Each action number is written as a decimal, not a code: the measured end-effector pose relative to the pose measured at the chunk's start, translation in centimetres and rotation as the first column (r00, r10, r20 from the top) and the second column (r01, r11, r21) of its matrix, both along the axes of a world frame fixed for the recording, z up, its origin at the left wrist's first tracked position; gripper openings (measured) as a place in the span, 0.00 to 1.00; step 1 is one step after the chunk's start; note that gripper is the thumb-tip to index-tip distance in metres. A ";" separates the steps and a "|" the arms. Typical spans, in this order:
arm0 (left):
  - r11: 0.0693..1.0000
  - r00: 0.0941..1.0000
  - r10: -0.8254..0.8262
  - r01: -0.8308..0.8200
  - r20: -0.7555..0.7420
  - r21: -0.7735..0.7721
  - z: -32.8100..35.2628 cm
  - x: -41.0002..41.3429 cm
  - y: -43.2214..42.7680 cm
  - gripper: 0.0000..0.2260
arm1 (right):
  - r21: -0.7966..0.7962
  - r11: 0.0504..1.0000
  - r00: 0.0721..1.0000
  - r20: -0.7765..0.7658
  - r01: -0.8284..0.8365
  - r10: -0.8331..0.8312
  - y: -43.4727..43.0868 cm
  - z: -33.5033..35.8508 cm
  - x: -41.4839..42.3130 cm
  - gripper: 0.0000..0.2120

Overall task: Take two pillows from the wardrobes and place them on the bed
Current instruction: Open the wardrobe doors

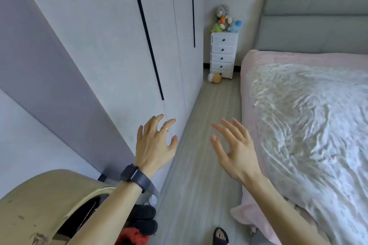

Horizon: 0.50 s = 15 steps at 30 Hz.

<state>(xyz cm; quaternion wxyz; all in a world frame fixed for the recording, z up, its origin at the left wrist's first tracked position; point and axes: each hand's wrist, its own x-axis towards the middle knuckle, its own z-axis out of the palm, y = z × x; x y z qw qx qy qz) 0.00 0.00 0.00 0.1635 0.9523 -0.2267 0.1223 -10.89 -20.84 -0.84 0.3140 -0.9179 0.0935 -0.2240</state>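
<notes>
The wardrobes run along the left wall, pale grey doors all closed, with thin dark vertical handles. No pillow is in sight. The bed fills the right side, with a pink sheet, a crumpled white patterned quilt and a grey padded headboard. My left hand, wearing a ring and a dark watch, hovers with fingers spread close to a wardrobe door near its lower part. My right hand is raised over the floor between wardrobe and bed, fingers apart, holding nothing.
A narrow strip of wood floor lies between wardrobes and bed. At its far end stands a white chest of drawers topped with plush toys; another toy lies on the floor. A beige curved chair back and dark clothes sit bottom left.
</notes>
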 end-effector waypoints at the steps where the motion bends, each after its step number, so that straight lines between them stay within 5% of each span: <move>1: 1.000 1.000 0.004 -0.004 -0.008 -0.025 0.0 1.9 -0.9 0.22 | 0.015 1.000 1.000 0.002 -0.019 0.019 -1.3 0.2 2.3 0.19; 8: 0.985 0.984 0.169 -0.166 0.050 -0.054 1.6 15.2 -6.0 0.21 | 0.020 0.997 0.998 0.001 -0.070 0.070 -9.3 3.4 18.6 0.20; 15: 0.946 0.907 0.320 -0.294 0.275 -0.133 2.5 28.2 -7.9 0.19 | -0.013 0.962 0.958 0.079 -0.274 0.274 -9.8 4.9 35.8 0.19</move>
